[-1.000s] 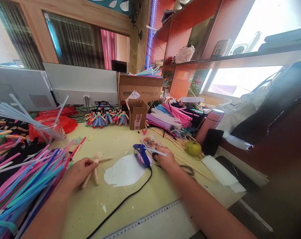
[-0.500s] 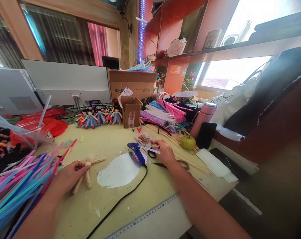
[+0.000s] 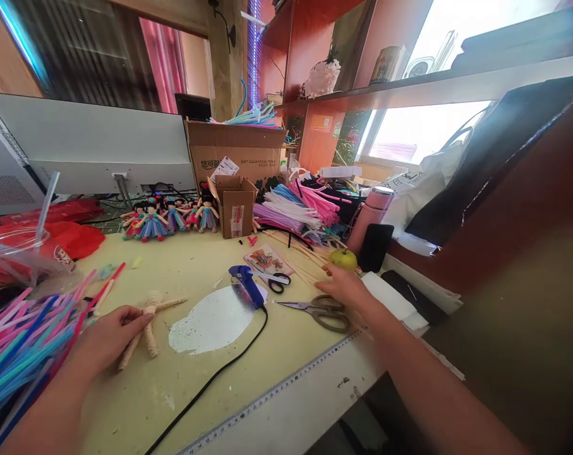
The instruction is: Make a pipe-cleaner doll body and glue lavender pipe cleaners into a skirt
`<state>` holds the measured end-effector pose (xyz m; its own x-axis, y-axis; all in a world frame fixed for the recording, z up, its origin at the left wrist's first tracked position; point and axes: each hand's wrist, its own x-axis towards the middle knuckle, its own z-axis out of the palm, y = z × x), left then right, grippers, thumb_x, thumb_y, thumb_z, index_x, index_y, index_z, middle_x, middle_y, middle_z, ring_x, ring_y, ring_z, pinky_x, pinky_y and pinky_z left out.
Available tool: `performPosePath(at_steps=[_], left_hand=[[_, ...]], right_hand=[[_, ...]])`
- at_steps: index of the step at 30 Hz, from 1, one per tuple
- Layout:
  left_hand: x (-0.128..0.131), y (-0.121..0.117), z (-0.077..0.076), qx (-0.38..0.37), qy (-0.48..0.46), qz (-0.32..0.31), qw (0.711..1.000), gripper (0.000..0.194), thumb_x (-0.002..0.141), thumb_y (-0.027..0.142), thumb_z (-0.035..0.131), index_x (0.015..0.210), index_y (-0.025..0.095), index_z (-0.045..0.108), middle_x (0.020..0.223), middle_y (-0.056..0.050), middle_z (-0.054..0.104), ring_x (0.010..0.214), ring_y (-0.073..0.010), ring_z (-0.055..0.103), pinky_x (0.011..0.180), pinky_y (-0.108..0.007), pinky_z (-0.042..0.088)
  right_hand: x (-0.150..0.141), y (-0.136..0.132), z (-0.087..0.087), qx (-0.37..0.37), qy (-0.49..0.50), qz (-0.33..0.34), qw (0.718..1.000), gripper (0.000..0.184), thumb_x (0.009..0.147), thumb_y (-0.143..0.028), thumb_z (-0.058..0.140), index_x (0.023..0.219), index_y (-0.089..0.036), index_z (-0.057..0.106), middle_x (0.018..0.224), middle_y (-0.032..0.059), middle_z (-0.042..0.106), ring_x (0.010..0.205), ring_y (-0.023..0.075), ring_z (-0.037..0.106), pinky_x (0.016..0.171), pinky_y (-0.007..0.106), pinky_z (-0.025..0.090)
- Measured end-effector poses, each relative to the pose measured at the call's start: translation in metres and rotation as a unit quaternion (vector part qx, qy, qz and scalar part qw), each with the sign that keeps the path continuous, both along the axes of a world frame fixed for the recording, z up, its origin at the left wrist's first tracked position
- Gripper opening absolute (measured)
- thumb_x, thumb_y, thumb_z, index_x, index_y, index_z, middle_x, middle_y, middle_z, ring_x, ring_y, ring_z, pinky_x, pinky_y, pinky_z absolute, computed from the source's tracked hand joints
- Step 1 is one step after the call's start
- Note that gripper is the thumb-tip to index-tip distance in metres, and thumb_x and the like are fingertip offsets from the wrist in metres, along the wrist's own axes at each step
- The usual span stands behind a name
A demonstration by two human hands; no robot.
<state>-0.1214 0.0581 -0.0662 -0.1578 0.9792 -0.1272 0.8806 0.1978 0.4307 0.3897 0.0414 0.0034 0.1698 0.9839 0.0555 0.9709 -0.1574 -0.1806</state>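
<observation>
My left hand (image 3: 120, 328) is closed on a beige, cord-wrapped doll body (image 3: 150, 325), pinching it near the top with thumb and fingers; an arm and two legs stick out. My right hand (image 3: 345, 285) reaches over the table just in front of a green apple (image 3: 343, 258). Its fingers are apart, and I see nothing between them. Left of that hand lie large scissors (image 3: 317, 308) and small black-handled scissors (image 3: 279, 284). A blue glue gun (image 3: 247, 285) with a whitish glue stick rests on a silvery patch (image 3: 210, 322).
Pipe cleaners (image 3: 30, 347) are heaped at the left, more (image 3: 305, 205) at the back. Finished dolls (image 3: 153, 221) stand near a small cardboard box (image 3: 236, 208). The glue gun's cord (image 3: 210, 382) crosses the table. A ruler strip (image 3: 277, 392) follows the front edge. Right are a phone (image 3: 376, 248) and a pink bottle (image 3: 371, 212).
My right hand has moved right, from beside the glue gun and picture card to the apple, uncovering both scissors. The left hand keeps the doll body. The whole view has shifted somewhat.
</observation>
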Motion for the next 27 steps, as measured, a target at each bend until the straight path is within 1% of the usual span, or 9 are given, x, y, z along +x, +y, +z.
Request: performPosePath(at_steps=[2,5,8,10,12,15,20,22,27], left_hand=[[0.002,-0.001,0.002,-0.019,-0.016,0.006,1.0,0.052,0.08,0.066,0.045,0.098,0.021,0.066,0.091,-0.004,0.073,0.083,-0.0256,0.064,0.07,-0.03,0.043],[0.004,-0.002,0.004,-0.021,-0.032,0.005,0.999,0.05,0.081,0.064,0.045,0.098,0.021,0.065,0.093,-0.004,0.073,0.087,-0.0264,0.063,0.072,-0.031,0.042],[0.006,-0.003,0.005,-0.017,-0.035,0.002,0.999,0.049,0.083,0.063,0.045,0.098,0.021,0.065,0.093,-0.005,0.073,0.087,-0.0271,0.063,0.072,-0.031,0.042],[0.007,-0.004,0.004,-0.016,-0.034,0.002,0.999,0.047,0.083,0.062,0.044,0.098,0.022,0.064,0.092,-0.005,0.073,0.086,-0.027,0.063,0.073,-0.032,0.042],[0.007,-0.004,0.004,-0.01,-0.036,-0.005,0.999,0.046,0.084,0.062,0.044,0.096,0.022,0.064,0.092,-0.004,0.072,0.086,-0.0264,0.063,0.072,-0.031,0.041],[0.009,-0.006,0.006,-0.004,-0.041,-0.016,0.999,0.046,0.083,0.063,0.043,0.092,0.022,0.064,0.091,-0.004,0.072,0.086,-0.0258,0.064,0.07,-0.031,0.041],[0.014,-0.009,0.011,-0.016,-0.038,0.001,0.999,0.045,0.083,0.062,0.043,0.091,0.023,0.064,0.09,-0.003,0.071,0.085,-0.0257,0.064,0.068,-0.031,0.04],[0.014,-0.009,0.011,-0.015,-0.039,0.0,0.999,0.045,0.083,0.062,0.043,0.091,0.023,0.064,0.089,-0.003,0.071,0.085,-0.0256,0.065,0.069,-0.032,0.041],[0.011,-0.006,0.006,-0.012,-0.053,-0.002,0.999,0.047,0.082,0.063,0.043,0.09,0.022,0.065,0.086,-0.004,0.071,0.082,-0.0256,0.064,0.067,-0.032,0.04]], right_hand=[[-0.006,0.005,-0.005,-0.03,-0.029,0.009,0.999,0.047,0.084,-0.042,0.068,0.123,-0.018,0.06,0.119,0.0104,0.066,0.106,0.0253,0.062,0.088,0.039,0.049],[-0.009,0.017,-0.011,-0.073,-0.067,0.01,0.995,0.036,0.092,-0.037,0.061,0.123,-0.018,0.058,0.124,0.0092,0.061,0.106,0.0233,0.061,0.09,0.045,0.052],[-0.006,0.029,-0.014,-0.106,-0.088,0.002,0.99,0.033,0.094,-0.034,0.059,0.122,-0.018,0.059,0.123,0.0087,0.061,0.103,0.0215,0.063,0.087,0.043,0.054],[-0.002,0.035,-0.015,-0.113,-0.098,0.002,0.989,0.033,0.094,-0.034,0.059,0.122,-0.018,0.059,0.123,0.0087,0.061,0.102,0.0212,0.063,0.086,0.042,0.054],[0.0,0.038,-0.014,-0.104,-0.109,0.012,0.988,0.033,0.094,-0.034,0.059,0.123,-0.018,0.058,0.122,0.0087,0.061,0.102,0.0214,0.063,0.085,0.042,0.054],[-0.003,0.042,-0.008,-0.067,-0.127,0.036,0.989,0.034,0.094,-0.034,0.059,0.123,-0.017,0.058,0.122,0.0087,0.061,0.102,0.0214,0.063,0.086,0.042,0.054],[-0.019,0.062,0.003,0.004,-0.151,0.064,0.986,0.033,0.094,-0.034,0.058,0.124,-0.018,0.058,0.125,0.009,0.06,0.105,0.022,0.062,0.088,0.044,0.053],[-0.025,0.072,0.004,0.007,-0.155,0.079,0.985,0.034,0.094,-0.034,0.059,0.124,-0.018,0.058,0.124,0.0089,0.06,0.104,0.0221,0.062,0.088,0.044,0.053],[-0.034,0.089,0.0,-0.027,-0.158,0.112,0.981,0.033,0.094,-0.034,0.059,0.122,-0.018,0.059,0.122,0.0086,0.061,0.101,0.0212,0.063,0.085,0.042,0.054]])
